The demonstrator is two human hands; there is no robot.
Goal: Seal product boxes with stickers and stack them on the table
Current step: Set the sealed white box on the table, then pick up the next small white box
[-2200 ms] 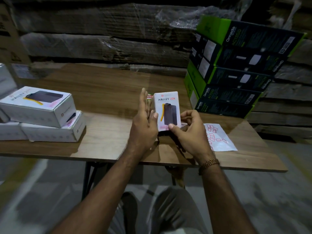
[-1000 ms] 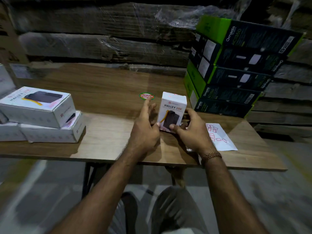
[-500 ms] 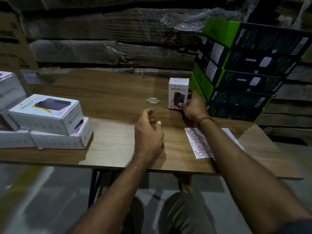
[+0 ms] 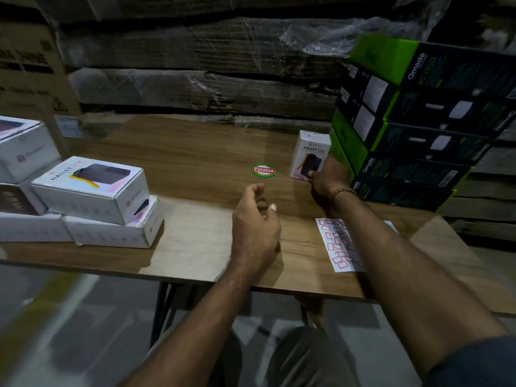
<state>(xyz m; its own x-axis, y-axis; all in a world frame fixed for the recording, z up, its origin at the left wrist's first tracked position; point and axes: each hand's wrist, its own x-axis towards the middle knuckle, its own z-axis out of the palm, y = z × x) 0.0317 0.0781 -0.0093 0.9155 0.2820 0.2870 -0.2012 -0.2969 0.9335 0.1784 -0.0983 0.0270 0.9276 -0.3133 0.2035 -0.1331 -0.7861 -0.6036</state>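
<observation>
One box has just travelled from my lap-side of the surface to its far right: I read that as this unit sealed and now being placed. Far left, the white boxes wait in their pile, the outermost cut off by the frame edge. My left hand, which a moment ago steadied the box, hangs over the middle with fingers loosely curled, holding nothing. Right of it the sticker sheet is half hidden under my forearm. My right hand grips the upright Halley box low down, setting it just beside the green boxes; whether they touch, and any seal sticker, I can't make out.
</observation>
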